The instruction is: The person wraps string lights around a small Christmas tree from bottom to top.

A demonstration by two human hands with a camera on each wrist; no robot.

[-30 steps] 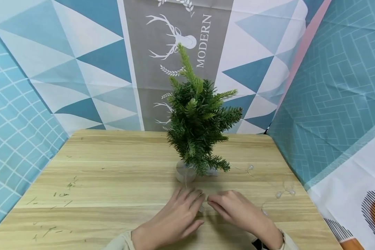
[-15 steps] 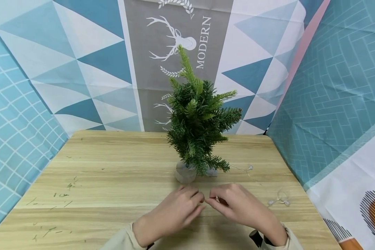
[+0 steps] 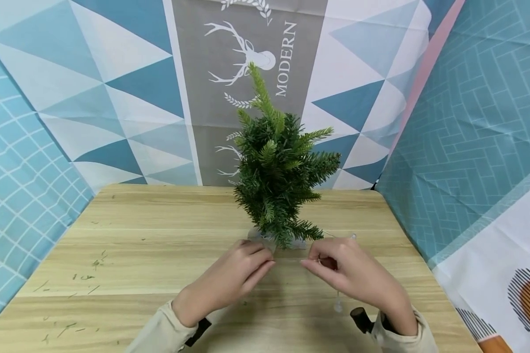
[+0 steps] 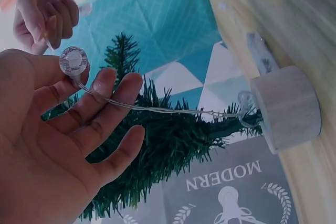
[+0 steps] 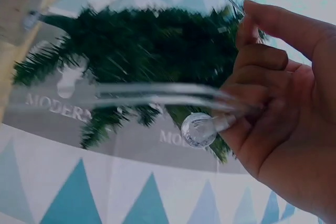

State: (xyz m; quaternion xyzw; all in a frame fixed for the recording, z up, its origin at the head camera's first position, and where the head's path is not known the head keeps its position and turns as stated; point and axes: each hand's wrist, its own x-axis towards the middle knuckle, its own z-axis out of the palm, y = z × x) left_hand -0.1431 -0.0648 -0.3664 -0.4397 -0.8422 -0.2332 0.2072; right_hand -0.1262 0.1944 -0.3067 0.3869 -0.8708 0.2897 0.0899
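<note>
A small artificial fir tree (image 3: 282, 171) stands on a round whitish base (image 4: 291, 108). From its foot a clear string of fairy lights (image 4: 173, 110) runs to my left hand (image 3: 234, 272), which pinches it by a round clear bulb (image 4: 73, 60) between thumb and forefinger; the other fingers spread loosely. My right hand (image 3: 351, 264) is a short way to the right, thumb and forefinger pinching the same thin wire. Its other fingers curl over a further run of wire, with a clear bulb (image 5: 198, 129) sticking out. Another bulb (image 3: 338, 307) dangles below that hand.
On the wooden table (image 3: 150, 264), green needle scraps (image 3: 86, 277) lie scattered at the left. A pale strip (image 4: 261, 53) lies next to the base. One bulb (image 3: 353, 236) shows behind the right hand. Patterned cloth (image 3: 128, 98) encloses the back and sides.
Both hands have moved forward toward the tree and spread apart, wire stretched between them. The loose bulbs on the right of the table have been drawn in toward the right hand.
</note>
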